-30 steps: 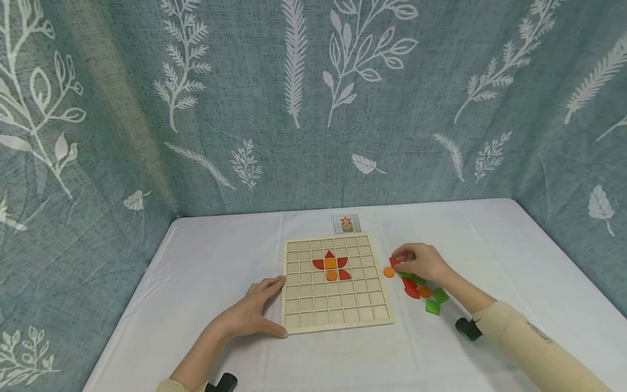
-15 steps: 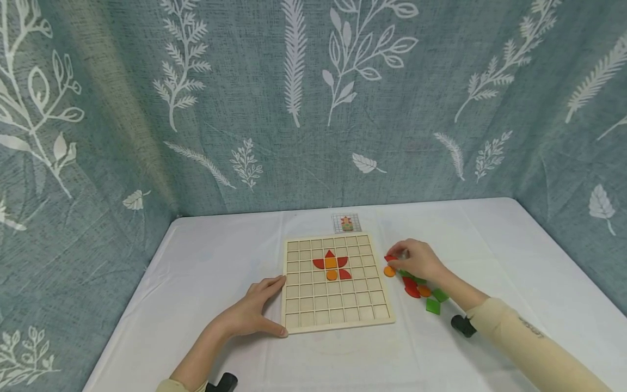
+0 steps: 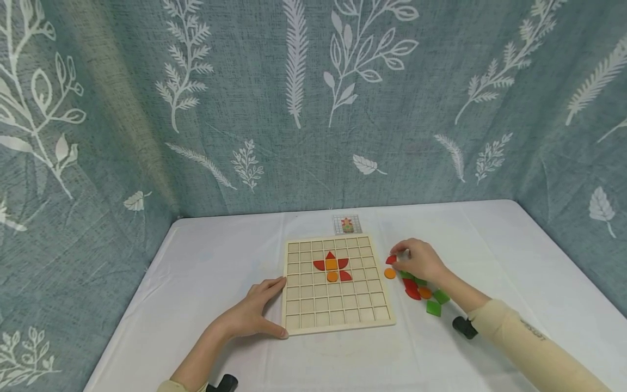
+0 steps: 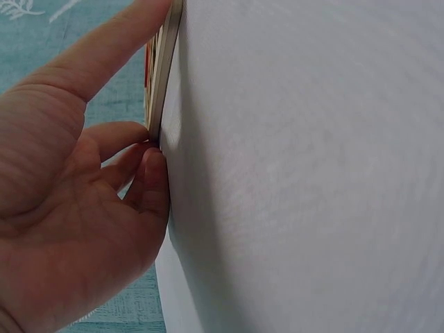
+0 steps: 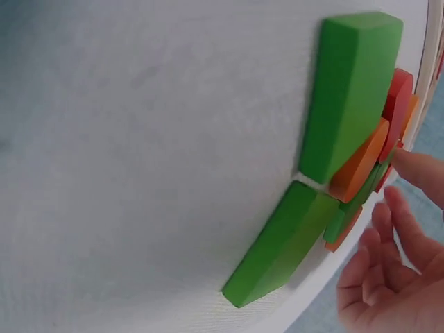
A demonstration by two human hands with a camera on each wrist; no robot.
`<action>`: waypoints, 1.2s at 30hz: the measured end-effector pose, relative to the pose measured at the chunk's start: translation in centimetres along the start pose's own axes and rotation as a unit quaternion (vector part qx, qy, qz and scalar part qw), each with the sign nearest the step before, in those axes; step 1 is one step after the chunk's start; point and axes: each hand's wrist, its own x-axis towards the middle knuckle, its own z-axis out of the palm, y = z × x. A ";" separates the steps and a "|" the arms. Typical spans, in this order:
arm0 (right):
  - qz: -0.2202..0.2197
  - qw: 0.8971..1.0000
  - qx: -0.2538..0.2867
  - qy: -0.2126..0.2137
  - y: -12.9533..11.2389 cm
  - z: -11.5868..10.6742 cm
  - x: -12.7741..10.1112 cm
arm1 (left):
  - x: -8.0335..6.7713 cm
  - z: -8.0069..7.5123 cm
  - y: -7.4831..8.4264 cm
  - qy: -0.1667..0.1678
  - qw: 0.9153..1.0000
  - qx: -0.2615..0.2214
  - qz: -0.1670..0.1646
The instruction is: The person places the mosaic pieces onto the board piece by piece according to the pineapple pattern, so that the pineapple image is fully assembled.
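My left hand (image 3: 252, 309) rests at the near-left side of a wooden grid board (image 3: 307, 321), thumb at the corner and fingertips on the left edge. In the left wrist view the board's edge (image 4: 165, 73) meets the fingers. Right of the board, my right hand (image 3: 422, 260) pinches a red quarter-round tile (image 3: 391, 260) between thumb and fingertips. On the board sit a red triangle (image 3: 330, 255), an orange square (image 3: 331, 264), an orange disc (image 3: 332, 276), red rounded tiles beside the square and a red quarter-round tile (image 3: 345, 276).
Under and beside the right hand lie a loose orange disc (image 3: 389, 273), red tiles (image 3: 412, 291), another orange disc (image 3: 424, 293) and green square tiles (image 3: 433, 308). A small printed pattern card (image 3: 346, 224) lies behind the board. The white-covered table (image 3: 220, 245) meets a leaf-patterned curtain (image 3: 274, 163).
The right hand has shifted slightly left and away from the body, the red quarter-round tile moving and turning in its fingertips. The left hand and board stay where they were.
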 end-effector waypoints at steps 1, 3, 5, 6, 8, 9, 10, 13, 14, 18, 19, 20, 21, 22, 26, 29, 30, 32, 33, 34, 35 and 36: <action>0.005 1.000 0.001 0.000 0.0 0.0 0.0 | 0.0 0.0 0.0 0.000 1.000 0.000 0.000; 0.013 1.000 0.004 -0.003 0.0 0.1 0.0 | 0.0 0.0 0.0 0.001 1.000 0.001 0.000; 0.022 1.000 0.006 -0.006 0.0 0.3 0.0 | 0.0 0.0 -0.1 0.002 1.000 0.003 0.002; 0.025 1.000 0.005 -0.006 0.0 0.4 0.1 | 0.0 0.0 -0.1 0.003 1.000 0.004 0.003; 0.025 1.000 -0.001 -0.008 0.1 0.6 0.3 | 0.0 0.0 -0.2 0.004 1.000 0.005 0.004; 0.023 1.000 -0.003 -0.009 0.1 0.7 0.4 | 0.0 0.0 -0.2 0.004 1.000 0.005 0.005; 0.020 1.000 -0.004 -0.009 0.1 0.8 0.5 | 0.0 0.0 -0.2 0.003 1.000 0.005 0.005; -0.004 1.000 -0.001 -0.013 -0.1 1.0 0.8 | 0.0 0.0 -0.2 0.003 1.000 0.004 0.006; -0.009 1.000 0.002 -0.014 -0.1 1.1 0.9 | 0.0 0.0 -0.2 0.003 1.000 0.004 0.006; -0.010 1.000 0.011 -0.016 -0.3 1.1 0.8 | 0.0 0.0 -0.2 0.003 1.000 0.003 0.008; -0.005 1.000 0.009 -0.014 -0.3 1.1 0.8 | 0.0 0.0 -0.2 0.003 1.000 0.003 0.008; 0.002 1.000 0.008 -0.010 -0.3 1.0 0.7 | 0.0 0.0 -0.2 0.003 1.000 0.002 0.008; 0.010 1.000 0.004 -0.008 -0.3 1.0 0.6 | 0.0 0.0 -0.2 0.003 1.000 0.003 0.007; 0.016 1.000 0.003 -0.007 -0.3 1.0 0.6 | 0.0 0.0 -0.2 0.002 1.000 0.003 0.006; 0.040 0.999 0.009 -0.002 -0.4 0.9 0.4 | 0.0 -0.1 -0.1 0.002 1.000 0.004 0.002; 0.046 0.999 0.023 -0.002 -0.4 0.9 0.3 | 0.0 -0.2 -0.1 0.001 1.000 0.005 0.002; 0.046 0.999 0.028 -0.001 -0.4 0.8 0.3 | 0.0 -0.2 -0.1 0.001 1.000 0.005 0.003; 0.048 0.998 0.035 0.001 -0.4 0.8 0.3 | 0.0 -0.2 -0.1 0.000 1.000 0.004 0.006; 0.051 0.998 0.039 0.002 -0.4 0.8 0.3 | 0.0 -0.3 -0.1 -0.001 1.000 0.003 0.006; 0.053 0.998 0.044 0.002 -0.4 0.8 0.3 | 0.0 -0.3 -0.1 -0.001 1.000 0.003 0.007; 0.057 0.997 0.048 0.004 -0.4 0.8 0.4 | 0.0 -0.3 -0.1 -0.002 1.000 0.003 0.007; 0.059 0.997 0.054 0.005 -0.4 0.7 0.4 | 0.1 -0.4 -0.1 -0.002 1.000 0.002 0.007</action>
